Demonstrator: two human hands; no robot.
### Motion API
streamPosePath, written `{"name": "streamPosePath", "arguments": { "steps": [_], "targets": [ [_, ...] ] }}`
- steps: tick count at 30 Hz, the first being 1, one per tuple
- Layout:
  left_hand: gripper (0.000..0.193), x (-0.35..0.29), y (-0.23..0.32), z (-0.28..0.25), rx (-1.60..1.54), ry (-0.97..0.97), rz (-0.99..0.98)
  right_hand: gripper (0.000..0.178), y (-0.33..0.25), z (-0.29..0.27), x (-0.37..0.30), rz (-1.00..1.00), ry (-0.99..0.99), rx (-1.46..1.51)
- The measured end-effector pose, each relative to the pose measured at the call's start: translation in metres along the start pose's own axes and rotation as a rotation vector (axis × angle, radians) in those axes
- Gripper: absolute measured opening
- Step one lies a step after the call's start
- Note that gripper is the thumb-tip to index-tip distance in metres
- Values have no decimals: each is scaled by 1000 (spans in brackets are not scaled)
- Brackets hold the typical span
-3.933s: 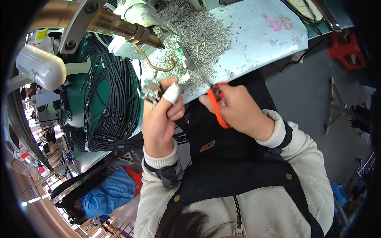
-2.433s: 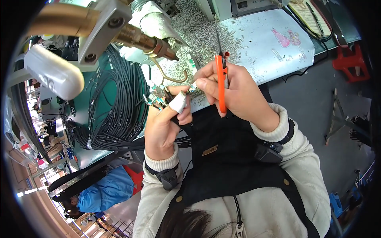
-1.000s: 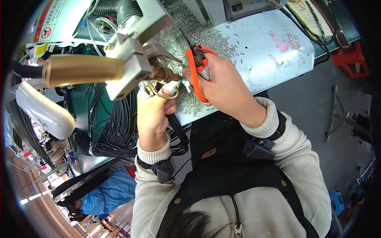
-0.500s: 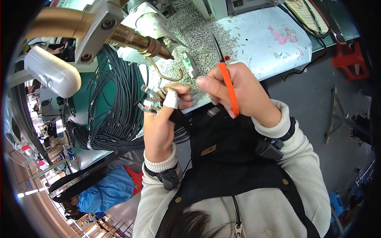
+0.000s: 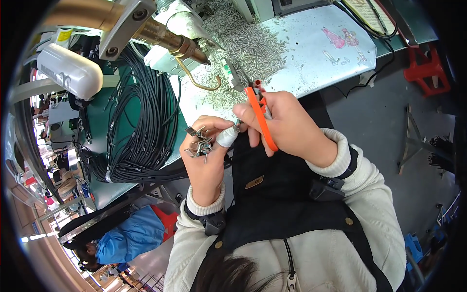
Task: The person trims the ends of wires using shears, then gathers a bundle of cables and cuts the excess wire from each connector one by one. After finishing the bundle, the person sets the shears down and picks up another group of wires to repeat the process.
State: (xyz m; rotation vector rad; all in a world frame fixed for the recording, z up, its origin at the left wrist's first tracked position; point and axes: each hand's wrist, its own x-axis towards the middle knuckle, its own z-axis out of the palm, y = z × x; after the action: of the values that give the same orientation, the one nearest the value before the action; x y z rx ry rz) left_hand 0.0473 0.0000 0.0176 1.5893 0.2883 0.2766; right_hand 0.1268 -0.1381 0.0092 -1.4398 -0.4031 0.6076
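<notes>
My left hand (image 5: 206, 155) is closed around several cable ends, its thumb wrapped in white tape. Small metal connectors (image 5: 198, 145) stick out by the base of its fingers. Between thumb and index finger it pinches one thin end (image 5: 237, 125), partly covered by the fingertips. My right hand (image 5: 292, 119) is closed on an orange-handled tool (image 5: 262, 119), with thumb and fingertips close to that pinched end. The tool has a red part and a slender dark tip pointing up and away; its exact kind is unclear.
Small metal pins (image 5: 243, 39) lie heaped on the pale worktop (image 5: 311, 63). A machine nozzle (image 5: 194, 52) and bent brass tube (image 5: 204, 87) overhang the left side. Coiled black cables (image 5: 141, 117) lie farther left. A red stool (image 5: 424, 73) stands at right; a person in blue (image 5: 131, 233) sits lower left.
My right hand has moved left and slightly down with the orange-handled tool. My left hand has shifted right, and its thumb and index finger have come together on the thin end.
</notes>
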Motion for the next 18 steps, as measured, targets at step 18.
{"name": "streamPosePath", "arguments": {
  "steps": [18],
  "targets": [
    [17, 2, 5, -15, -341, -161, -447, 34, 14, -11, -2, -1135, 130, -1155]
  ]
}}
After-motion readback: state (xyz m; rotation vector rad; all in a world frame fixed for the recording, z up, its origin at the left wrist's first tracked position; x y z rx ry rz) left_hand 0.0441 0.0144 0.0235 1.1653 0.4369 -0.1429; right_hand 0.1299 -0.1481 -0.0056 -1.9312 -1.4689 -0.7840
